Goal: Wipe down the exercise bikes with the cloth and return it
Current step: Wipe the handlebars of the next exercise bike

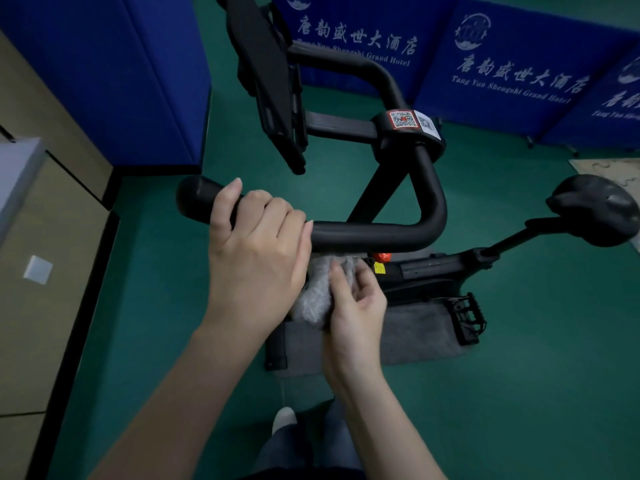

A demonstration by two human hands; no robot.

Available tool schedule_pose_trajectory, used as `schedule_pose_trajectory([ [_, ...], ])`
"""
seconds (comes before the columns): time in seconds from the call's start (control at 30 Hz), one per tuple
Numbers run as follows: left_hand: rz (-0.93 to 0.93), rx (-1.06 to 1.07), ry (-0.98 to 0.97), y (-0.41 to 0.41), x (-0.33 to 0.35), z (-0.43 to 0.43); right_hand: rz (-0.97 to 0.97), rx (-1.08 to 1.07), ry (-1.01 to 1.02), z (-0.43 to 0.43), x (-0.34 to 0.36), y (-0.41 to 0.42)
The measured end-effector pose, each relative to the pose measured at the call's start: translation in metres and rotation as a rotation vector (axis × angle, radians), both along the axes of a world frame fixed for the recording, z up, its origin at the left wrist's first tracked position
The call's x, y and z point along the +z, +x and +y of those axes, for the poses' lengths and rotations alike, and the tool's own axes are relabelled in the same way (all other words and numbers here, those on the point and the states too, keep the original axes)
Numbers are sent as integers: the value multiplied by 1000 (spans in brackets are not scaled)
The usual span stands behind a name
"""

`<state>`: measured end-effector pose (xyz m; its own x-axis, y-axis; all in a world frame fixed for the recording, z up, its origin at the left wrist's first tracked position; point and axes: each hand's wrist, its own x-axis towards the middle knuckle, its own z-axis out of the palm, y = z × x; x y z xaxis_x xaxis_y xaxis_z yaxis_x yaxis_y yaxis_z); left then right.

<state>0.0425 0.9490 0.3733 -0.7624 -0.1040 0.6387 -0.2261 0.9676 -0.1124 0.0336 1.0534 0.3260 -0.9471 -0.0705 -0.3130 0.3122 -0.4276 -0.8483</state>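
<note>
Left hand [256, 251] fingers wrap the handlebar [381, 233]; right hand [356, 306] fingers pinch the cloth [311, 303] (bunched) just beneath. Best wrapped fully round, beside the left fingers, then dragged along.

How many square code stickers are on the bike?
2. The red-bordered sticker sits on top of the handlebar clamp; the white sticker is right beside it, on the side toward the saddle. More may be hidden on parts out of view.
</note>
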Motion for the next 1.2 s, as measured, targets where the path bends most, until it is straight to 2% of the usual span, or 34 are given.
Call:
schedule_pose_trajectory([
  [0.13,-7,-3,-7,0,0,-1,5,143,-15,-7,4,2],
  [0.33,7,-15,-8,0,1,-2,-61,5,-93,9,6,-17],
  [0.5,0,-14,5,1,2,-2,20,176,-24,-7,6,-7],
  [0.7,-13,-13,17,2,4,0,-31,45,-69,18,6,-26],
  [0.87,-8,-9,87,1,6,8,-4,178,-38,11,4,-17],
  [1.07,-33,-115,192,-7,-2,29,-61,39,-103,39,6,-37],
  [1.2,-66,-98,202,-10,-8,36,-12,142,-55,39,3,-34],
])
